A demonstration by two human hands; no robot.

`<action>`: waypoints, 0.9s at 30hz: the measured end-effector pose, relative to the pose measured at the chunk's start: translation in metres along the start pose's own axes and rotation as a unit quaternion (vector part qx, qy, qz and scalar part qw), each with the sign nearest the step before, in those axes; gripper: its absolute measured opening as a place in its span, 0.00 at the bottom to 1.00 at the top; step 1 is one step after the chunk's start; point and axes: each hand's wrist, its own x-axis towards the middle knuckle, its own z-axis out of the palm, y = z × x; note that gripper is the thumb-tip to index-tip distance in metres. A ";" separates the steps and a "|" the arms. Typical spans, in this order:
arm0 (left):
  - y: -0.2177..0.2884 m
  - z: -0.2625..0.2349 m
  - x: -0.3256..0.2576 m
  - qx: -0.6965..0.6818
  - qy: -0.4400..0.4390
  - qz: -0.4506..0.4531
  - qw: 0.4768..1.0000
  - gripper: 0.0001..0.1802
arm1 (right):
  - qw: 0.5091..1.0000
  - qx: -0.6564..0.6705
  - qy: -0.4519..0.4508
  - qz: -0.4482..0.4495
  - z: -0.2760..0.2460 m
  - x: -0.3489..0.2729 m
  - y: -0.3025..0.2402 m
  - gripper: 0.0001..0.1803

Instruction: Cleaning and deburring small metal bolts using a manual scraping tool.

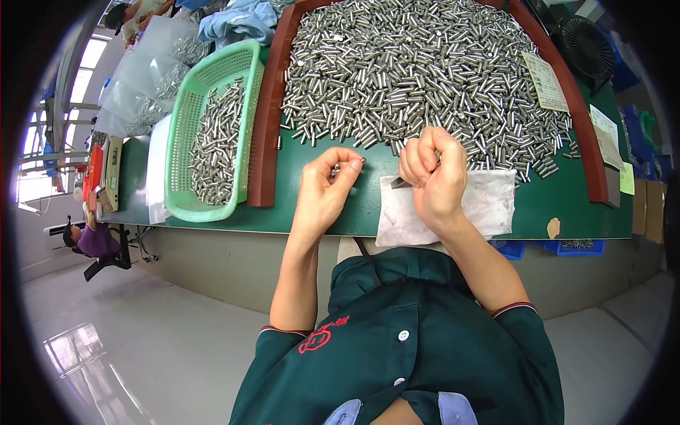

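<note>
My left hand (pixel 322 193) is raised over the near part of the green table, its fingers curled and the thumb pressed to the index finger. A small metal pin (pixel 363 161) pokes out at the fingertips, and part of another shows within the curl. Over a stained white cloth (pixel 489 202), my right hand (pixel 440 180) is closed. A dark flat piece (pixel 400 183) sticks out of it on the left; the rest lies hidden under the fingers. Just beyond both hands spreads a wide heap of short shiny metal pins (pixel 418 78).
Red-brown rails (pixel 265 142) border the heap on both sides. To the left stands a green plastic basket (pixel 172 152) part-filled with pins, beside clear bags (pixel 152 67). A black fan (pixel 584 46) is at the far right. Another person (pixel 98 241) sits off to the left.
</note>
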 end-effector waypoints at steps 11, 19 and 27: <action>0.004 0.020 -0.014 0.223 0.003 0.124 0.967 0.03 | 1.000 0.026 0.000 -0.008 -0.004 0.001 0.001 0.19; -0.001 0.026 -0.013 0.247 0.018 0.144 0.958 0.04 | 0.999 0.029 -0.016 0.000 -0.006 0.002 -0.001 0.19; -0.002 0.028 -0.013 0.243 0.035 0.160 0.956 0.05 | 0.998 0.055 -0.002 0.003 -0.004 0.002 0.001 0.19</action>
